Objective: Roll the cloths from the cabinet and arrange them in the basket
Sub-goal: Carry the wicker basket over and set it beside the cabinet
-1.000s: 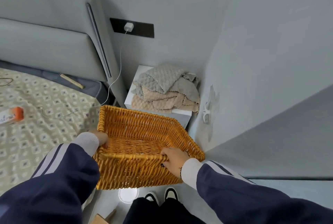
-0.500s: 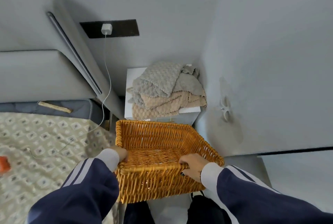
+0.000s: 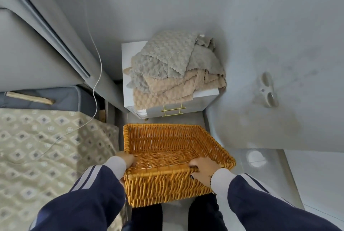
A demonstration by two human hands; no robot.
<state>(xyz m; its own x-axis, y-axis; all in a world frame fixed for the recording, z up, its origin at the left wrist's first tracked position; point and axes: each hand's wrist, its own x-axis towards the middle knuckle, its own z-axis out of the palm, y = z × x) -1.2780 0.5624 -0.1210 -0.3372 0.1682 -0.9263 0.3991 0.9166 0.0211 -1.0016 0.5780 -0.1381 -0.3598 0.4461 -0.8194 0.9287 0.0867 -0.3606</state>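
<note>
An orange wicker basket (image 3: 167, 132) with nothing inside hangs in front of me, held level above the floor. My left hand (image 3: 128, 160) grips its near left corner, fingers curled over the rim. My right hand (image 3: 203, 168) grips the near rim on the right. Beyond the basket stands a small white cabinet (image 3: 128, 57) with gold drawer handles. On its top lies a loose pile of cloths: grey dimpled cloths (image 3: 167, 55) above, beige cloths (image 3: 167, 91) beneath.
A bed with a patterned beige cover (image 3: 46, 147) lies at the left, its grey padded headboard (image 3: 37, 48) behind. A white charger cable (image 3: 93, 48) hangs from a wall socket onto the bed. A grey wall with a hook (image 3: 267, 92) stands on the right.
The view has tilted down and moved closer to the cabinet. The basket, still held in both hands, now sits just before the cabinet front, whose gold handles show.
</note>
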